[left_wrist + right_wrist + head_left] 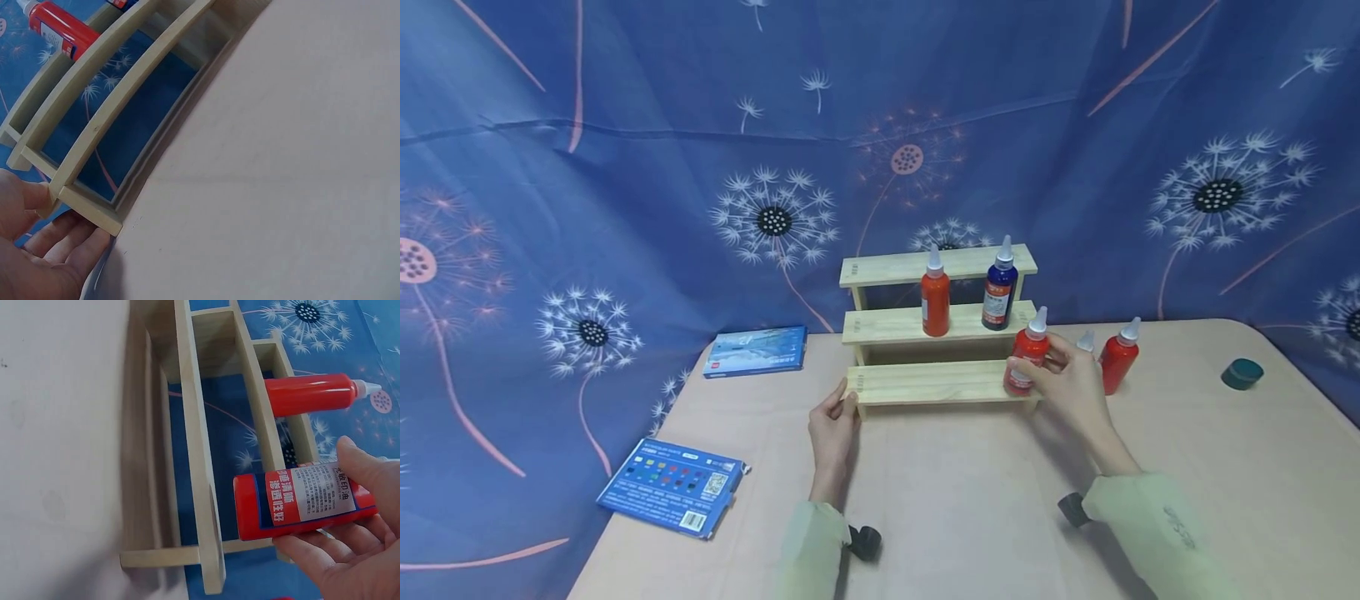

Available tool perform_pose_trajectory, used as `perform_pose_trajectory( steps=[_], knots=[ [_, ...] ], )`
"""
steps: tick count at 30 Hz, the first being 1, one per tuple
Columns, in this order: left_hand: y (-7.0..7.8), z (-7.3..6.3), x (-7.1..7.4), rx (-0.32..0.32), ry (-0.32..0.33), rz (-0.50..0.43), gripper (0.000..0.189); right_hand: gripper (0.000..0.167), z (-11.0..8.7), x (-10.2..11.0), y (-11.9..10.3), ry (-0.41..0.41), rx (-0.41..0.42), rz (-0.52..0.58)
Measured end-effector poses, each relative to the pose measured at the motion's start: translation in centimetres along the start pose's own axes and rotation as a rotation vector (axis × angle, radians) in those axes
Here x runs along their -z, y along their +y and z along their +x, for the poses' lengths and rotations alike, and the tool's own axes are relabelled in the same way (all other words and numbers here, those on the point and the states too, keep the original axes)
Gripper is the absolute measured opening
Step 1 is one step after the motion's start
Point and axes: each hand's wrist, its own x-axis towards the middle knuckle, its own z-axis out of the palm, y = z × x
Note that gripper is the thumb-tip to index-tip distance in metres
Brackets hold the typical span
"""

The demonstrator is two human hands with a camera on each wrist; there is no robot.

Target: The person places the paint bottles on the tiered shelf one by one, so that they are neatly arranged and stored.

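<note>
A three-step wooden rack [940, 382] stands on the table. My left hand [832, 429] grips the left end of its lowest step, and the left wrist view shows the thumb and fingers [65, 240] around that corner. My right hand [1075, 387] holds a red ink bottle [1027, 358] with a pointed grey cap, upright at the right end of the lowest step. Its printed label [322, 494] faces the right wrist camera. On the middle step stand an orange-red bottle [936, 300] and a dark blue bottle [997, 292].
Right of the rack stands another red bottle [1119, 358], beside a grey cap [1086, 340] partly hidden by my right hand. A dark green round lid or jar [1242, 373] lies farther right. Two blue flat boxes [756, 351] lie at the left. A blue patterned cloth [880, 83] hangs behind.
</note>
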Motion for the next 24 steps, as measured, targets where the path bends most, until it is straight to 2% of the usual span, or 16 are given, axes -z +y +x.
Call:
perform_pose_trajectory(
  steps=[4,9,24],
  knots=[
    [-0.1,0.1,-0.1,0.011,0.007,0.006,0.036,0.069,0.4,-0.7,0.0,-0.01,-0.013,0.013],
    [-0.2,0.2,-0.1,0.018,0.004,0.004,0.036,0.065,0.9,-1.4,0.2,-0.011,-0.011,0.01],
    [-0.2,0.2,-0.1,0.01,-0.004,0.0,0.036,0.068,1.1,-2.3,0.2,-0.033,-0.028,-0.027]
  ],
)
